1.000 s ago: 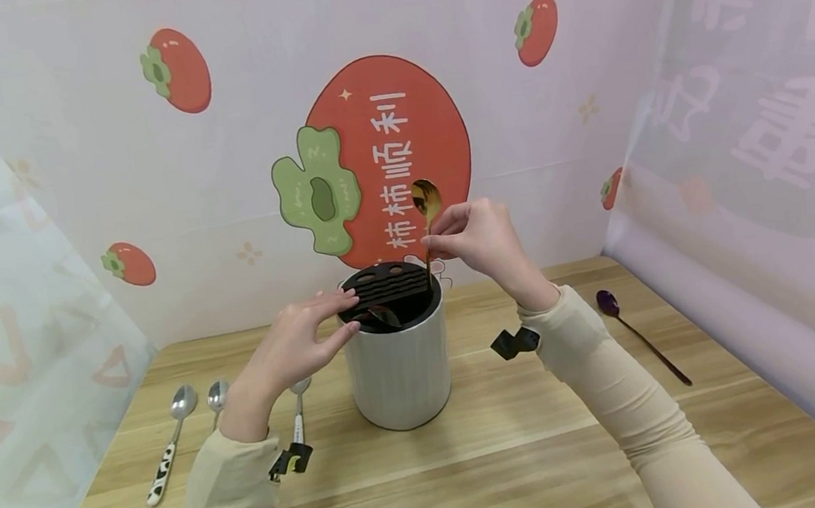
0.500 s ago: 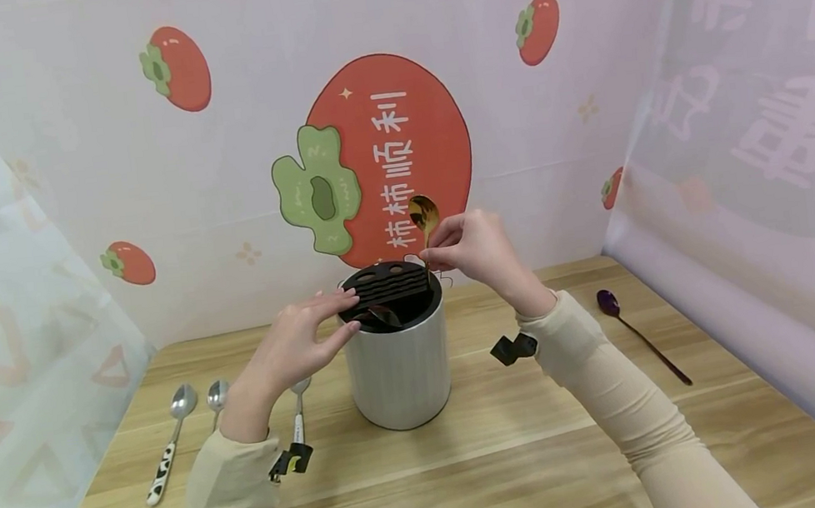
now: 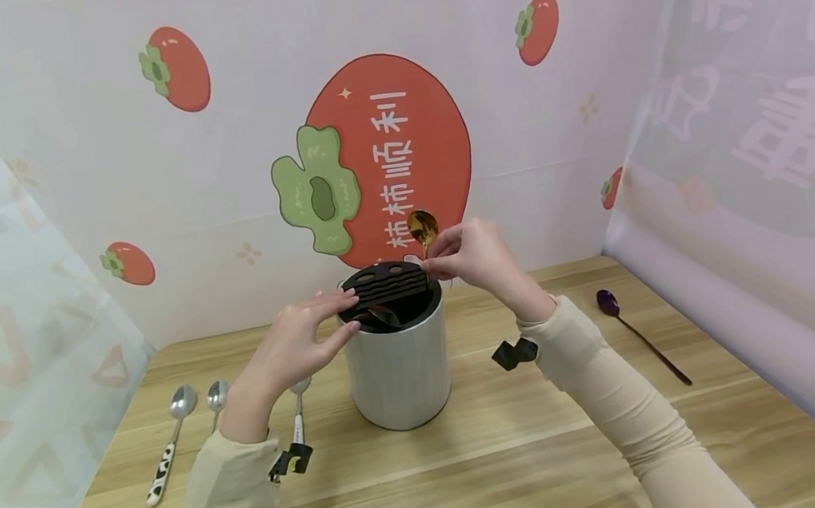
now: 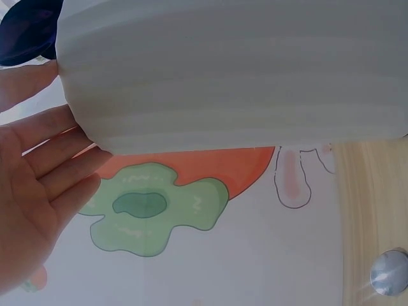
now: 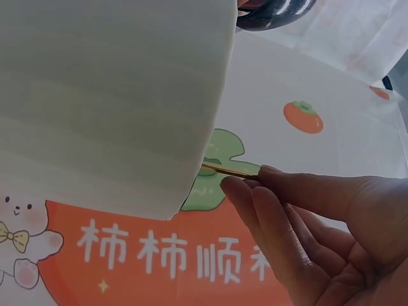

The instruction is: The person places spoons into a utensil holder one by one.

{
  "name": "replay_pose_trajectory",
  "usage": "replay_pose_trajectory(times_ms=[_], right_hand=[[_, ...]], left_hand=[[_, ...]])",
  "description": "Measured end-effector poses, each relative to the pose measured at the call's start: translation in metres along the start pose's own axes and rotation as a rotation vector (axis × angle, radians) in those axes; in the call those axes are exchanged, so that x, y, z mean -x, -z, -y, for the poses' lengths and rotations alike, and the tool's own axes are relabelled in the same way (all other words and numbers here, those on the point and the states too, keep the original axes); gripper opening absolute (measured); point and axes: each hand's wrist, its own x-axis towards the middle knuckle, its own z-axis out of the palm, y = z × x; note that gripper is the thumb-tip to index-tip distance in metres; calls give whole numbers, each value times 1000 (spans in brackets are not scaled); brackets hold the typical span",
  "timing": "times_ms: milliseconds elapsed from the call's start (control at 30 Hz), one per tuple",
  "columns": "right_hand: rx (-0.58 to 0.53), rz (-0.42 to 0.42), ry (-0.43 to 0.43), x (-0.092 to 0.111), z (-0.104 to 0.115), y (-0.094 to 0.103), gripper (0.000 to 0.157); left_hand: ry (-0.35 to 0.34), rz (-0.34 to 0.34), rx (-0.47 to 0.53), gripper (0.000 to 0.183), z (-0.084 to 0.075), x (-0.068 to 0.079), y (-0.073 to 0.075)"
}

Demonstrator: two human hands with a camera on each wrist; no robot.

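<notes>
A white ribbed utensil holder [image 3: 401, 380] with a black slotted insert [image 3: 390, 283] stands upright in the head view. My right hand [image 3: 479, 258] pinches the handle of a gold spoon [image 3: 423, 225] between thumb and fingers, bowl upward. The handle's lower end goes into the insert's right side and is hidden in the holder. My left hand [image 3: 296, 338] rests its nearly straight fingers and thumb on the left of the holder's rim. A dark spoon [image 3: 384, 315] leans in the front opening; its bowl shows past the rim in the left wrist view.
On the table's left lie a silver spoon [image 3: 183, 401] with a cow-print handle, another silver spoon [image 3: 217, 395] and a third silver spoon [image 3: 298, 421], the last two partly behind my left arm. A purple spoon [image 3: 643, 338] lies at the right. A printed cloth hangs behind.
The gold spoon has sunk lower and slightly left, its handle deeper into the insert, as my right hand came down. My left hand has stayed in place.
</notes>
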Motion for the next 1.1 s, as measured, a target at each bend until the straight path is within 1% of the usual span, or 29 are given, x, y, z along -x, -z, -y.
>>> replay_pose_trajectory(times_ms=[100, 167, 267, 367, 500, 833, 1100], right_hand=[[17, 28, -6, 1, -2, 1, 11], [-3, 50, -15, 3, -3, 3, 11], [-32, 59, -22, 6, -5, 9, 11], [-71, 42, -26, 7, -10, 16, 12], [-74, 20, -35, 9, -20, 23, 10], [40, -2, -52, 17, -48, 34, 12], [137, 19, -106, 21, -71, 41, 17]], left_hand=[[-5, -4, 3, 38, 0, 0, 0], [-11, -5, 3, 38, 0, -1, -1], [-17, -5, -1, 38, 0, -1, 0], [-19, -6, -5, 37, -1, -1, 0], [-20, -8, -7, 35, 0, -2, 0], [-20, -23, 5, 32, -2, -1, 1], [-27, -35, 12, 31, -2, 0, 0]])
